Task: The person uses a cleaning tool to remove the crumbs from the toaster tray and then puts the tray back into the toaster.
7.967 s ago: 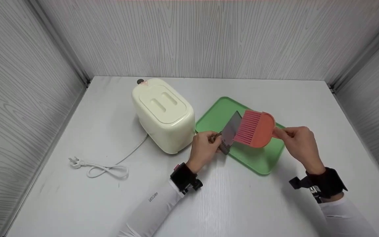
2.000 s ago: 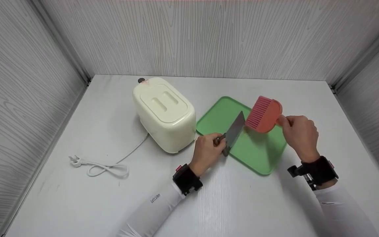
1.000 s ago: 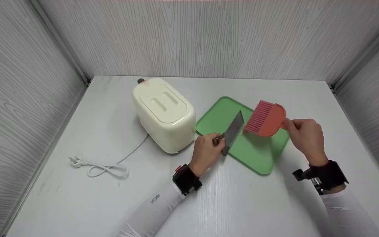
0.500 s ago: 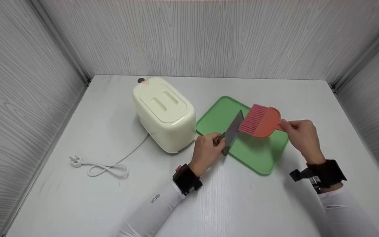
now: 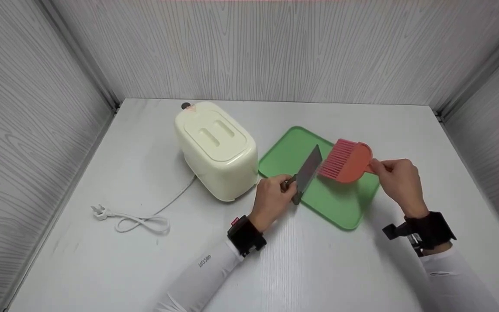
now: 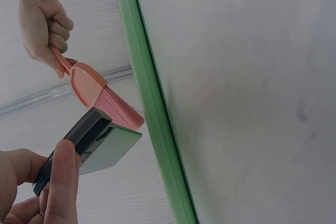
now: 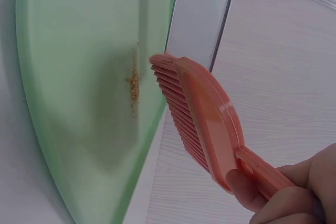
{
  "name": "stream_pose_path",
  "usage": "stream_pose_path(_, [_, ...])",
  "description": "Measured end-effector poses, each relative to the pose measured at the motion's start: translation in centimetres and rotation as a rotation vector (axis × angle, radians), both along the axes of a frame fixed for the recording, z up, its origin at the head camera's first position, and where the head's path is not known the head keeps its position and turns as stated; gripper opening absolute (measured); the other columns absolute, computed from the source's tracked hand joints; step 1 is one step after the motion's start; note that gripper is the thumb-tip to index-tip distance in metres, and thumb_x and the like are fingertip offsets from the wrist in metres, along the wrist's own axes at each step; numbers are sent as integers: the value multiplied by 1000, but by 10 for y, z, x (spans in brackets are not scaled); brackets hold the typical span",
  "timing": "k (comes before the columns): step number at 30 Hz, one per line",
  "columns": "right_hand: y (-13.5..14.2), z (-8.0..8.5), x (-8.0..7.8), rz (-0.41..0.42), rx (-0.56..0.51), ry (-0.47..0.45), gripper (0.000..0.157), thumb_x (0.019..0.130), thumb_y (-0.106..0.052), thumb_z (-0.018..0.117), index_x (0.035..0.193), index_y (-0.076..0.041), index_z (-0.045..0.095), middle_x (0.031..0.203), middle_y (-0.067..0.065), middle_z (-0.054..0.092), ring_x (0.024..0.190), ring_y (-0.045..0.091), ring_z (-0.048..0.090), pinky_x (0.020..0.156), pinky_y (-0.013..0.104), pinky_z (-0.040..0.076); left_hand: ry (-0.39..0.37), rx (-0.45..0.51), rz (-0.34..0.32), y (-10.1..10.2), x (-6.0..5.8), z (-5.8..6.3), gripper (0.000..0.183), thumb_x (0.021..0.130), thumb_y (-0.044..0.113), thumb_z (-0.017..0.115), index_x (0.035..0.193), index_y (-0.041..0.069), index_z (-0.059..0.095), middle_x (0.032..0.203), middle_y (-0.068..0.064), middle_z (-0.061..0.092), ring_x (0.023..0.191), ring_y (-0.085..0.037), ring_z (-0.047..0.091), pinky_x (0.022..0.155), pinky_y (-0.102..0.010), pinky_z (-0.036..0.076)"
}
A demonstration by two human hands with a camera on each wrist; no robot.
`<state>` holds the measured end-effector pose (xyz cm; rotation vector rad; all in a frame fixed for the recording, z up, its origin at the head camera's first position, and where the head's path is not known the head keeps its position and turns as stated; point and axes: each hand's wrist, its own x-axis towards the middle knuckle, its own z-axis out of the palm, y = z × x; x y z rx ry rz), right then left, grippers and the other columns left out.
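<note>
My left hand (image 5: 273, 197) pinches the dark end of a flat grey crumb tray (image 5: 309, 169), held steeply tilted over the near part of a green tray (image 5: 340, 216). By its short handle, my right hand (image 5: 401, 182) grips an orange brush (image 5: 351, 164) with pink bristles. Those bristle tips (image 7: 163, 66) are close to the crumb tray's face; whether they touch it I cannot tell. Brown crumbs (image 7: 135, 85) lie in a narrow line on the green tray in the right wrist view. Most of my left fingers are hidden in the head view.
A cream toaster (image 5: 219, 151) with a lid on top stands left of the green tray, near its corner. Its white cord (image 5: 143, 222) lies looped on the table, ending in a plug (image 5: 99, 212). Pale wood-grain walls (image 5: 254, 52) close off the back and sides.
Over the last seconds the brush has swung away from the crumb tray and back toward it; since half a second ago it has shifted slightly right. My left hand is almost still.
</note>
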<state>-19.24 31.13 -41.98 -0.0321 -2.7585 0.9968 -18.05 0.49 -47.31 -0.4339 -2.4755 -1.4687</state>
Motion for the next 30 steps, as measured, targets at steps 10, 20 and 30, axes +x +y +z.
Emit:
stream_pose_path(10, [16, -3, 5, -83, -64, -25, 52, 105, -44, 56, 110, 3, 78, 107, 22, 76, 77, 1, 56, 63, 19, 45, -46, 39, 4, -1, -1, 3, 10, 94, 6, 71, 97, 1, 79, 70, -2, 71, 57, -2, 58, 53, -15, 49])
stream_pose_path(20, [32, -15, 13, -89, -219, -165, 67, 105, -53, 51, 114, 9, 74, 90, 2, 71, 73, 12, 45, 65, 28, 37, -210, 174, 15, -3, -3, 4, 10, 93, 4, 73, 100, -2, 78, 74, -4, 69, 58, -6, 63, 53, -21, 60])
stream_pose_path(30, [46, -27, 21, -53, -270, -179, 59, 109, -48, 44, 96, 6, 66, 62, -5, 47, 54, 11, 35, 43, 28, 27, -355, 365, -27, -8, -2, 1, 11, 96, 1, 69, 103, -7, 74, 80, -9, 68, 61, -12, 67, 61, -29, 67])
